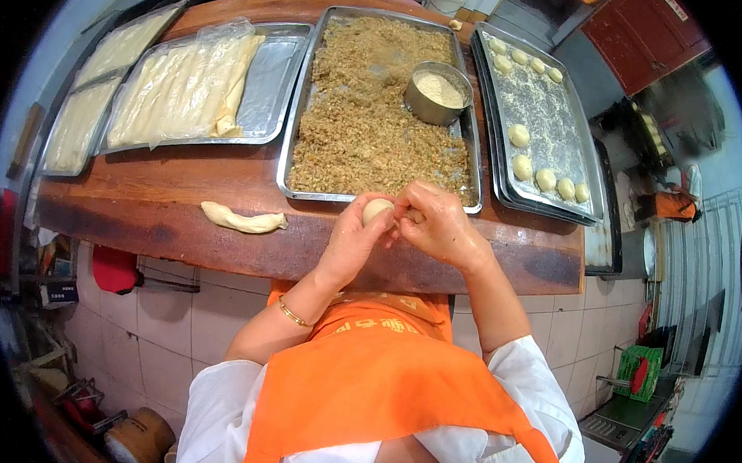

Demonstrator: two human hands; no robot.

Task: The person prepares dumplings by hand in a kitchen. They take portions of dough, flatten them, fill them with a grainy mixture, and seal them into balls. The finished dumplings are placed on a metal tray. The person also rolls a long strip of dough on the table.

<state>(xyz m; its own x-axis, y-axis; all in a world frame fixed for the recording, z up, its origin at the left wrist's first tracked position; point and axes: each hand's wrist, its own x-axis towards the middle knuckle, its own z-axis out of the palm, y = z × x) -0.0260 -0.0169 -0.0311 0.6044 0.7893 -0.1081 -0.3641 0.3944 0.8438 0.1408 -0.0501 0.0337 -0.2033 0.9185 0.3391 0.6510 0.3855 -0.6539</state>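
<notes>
My left hand (348, 232) cradles a smooth, pale dough ball (376, 210) between thumb and fingers, just over the front rim of the big filling tray. Close against it, my right hand (438, 225) has its fingers curled around a small piece of dough (416, 216); whether that piece is joined to the ball is hidden by the fingers. Crumbly brown filling (369, 132) covers much of the metal tray (284, 165) beyond my hands. A strip of dough (242, 218) lies on the wooden table (160, 222) to the left.
A round metal container (437, 113) of pale crumbs or seeds stands in the filling tray. Stacked trays (547, 102) at right carry several dough balls (522, 168). Left are trays with plastic-covered dough rolls (172, 89). A person in an orange garment (675, 205) is far right.
</notes>
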